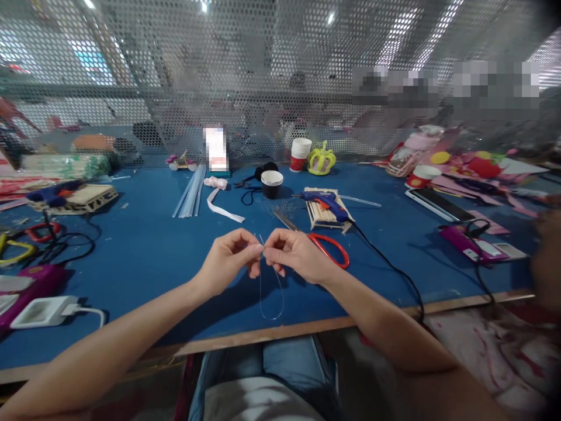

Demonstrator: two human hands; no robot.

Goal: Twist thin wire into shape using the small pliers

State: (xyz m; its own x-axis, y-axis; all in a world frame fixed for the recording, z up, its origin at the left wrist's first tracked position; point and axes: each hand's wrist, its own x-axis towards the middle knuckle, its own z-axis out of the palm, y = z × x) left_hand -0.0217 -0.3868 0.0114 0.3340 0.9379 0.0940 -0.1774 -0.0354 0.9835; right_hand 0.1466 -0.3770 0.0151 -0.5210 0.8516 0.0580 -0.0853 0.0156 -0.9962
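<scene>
A thin clear thread (272,318) hangs in a loop below my fingers, its two ends crossing and poking up between them. My left hand (228,257) pinches it between thumb and forefinger. Right against it, my right hand (300,254) grips the same thread, fingertips meeting in front of my body, above the table's near part. Scissors with red handles (331,248) lie just beyond my right hand, partly hidden by it. A blue glue gun (326,204) rests on a small stick rack (313,216) behind them.
On the blue table (153,251) lie clear glue sticks (189,193), white ribbon (221,210), a dark cup (272,184), a yellow-green crown (322,161) and a phone (440,204). Purple power strips (473,245) and cords sit at both sides. A person sits at right.
</scene>
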